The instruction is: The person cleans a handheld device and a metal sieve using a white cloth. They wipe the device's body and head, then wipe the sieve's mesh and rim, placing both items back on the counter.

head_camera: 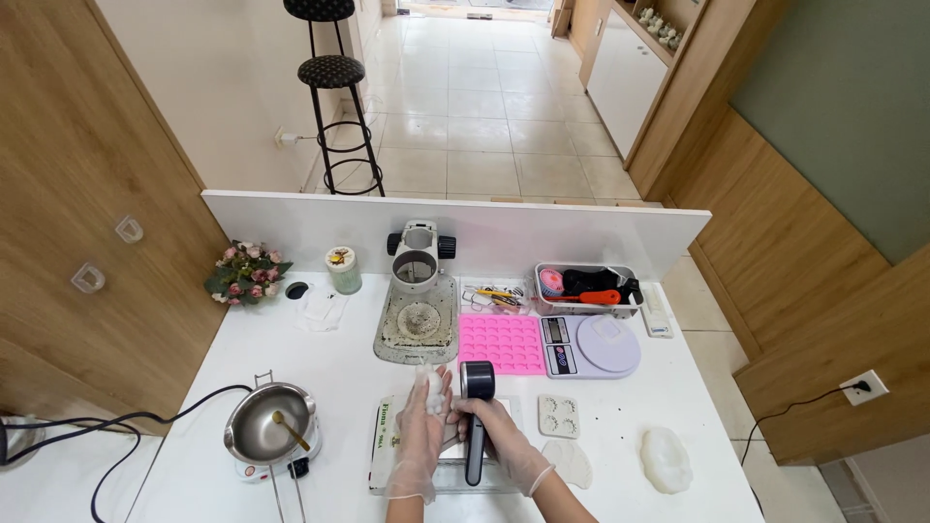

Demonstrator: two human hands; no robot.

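We are holding a small white lump (433, 387) in the gloved left hand (422, 426), fingers curled loosely about it, above the near middle of the white table (339, 358). The lump is sitting at the fingertips, just left of the head of a dark handheld tool (476, 416). We are gripping that tool in the gloved right hand (499, 431), closed firmly round its handle. The tool's long axis is running near to far, its head pointing away from us and level with the lump, so the left hand is nearer the lump and the tool head is lying just beside it; whether they are touching we cannot tell. Beneath both hands a flat board (387, 450) is lying. Farther out, a pink silicone mould (501, 343) and a digital scale (591, 346) are standing beyond; a metal pot (266, 436) is standing to the left.
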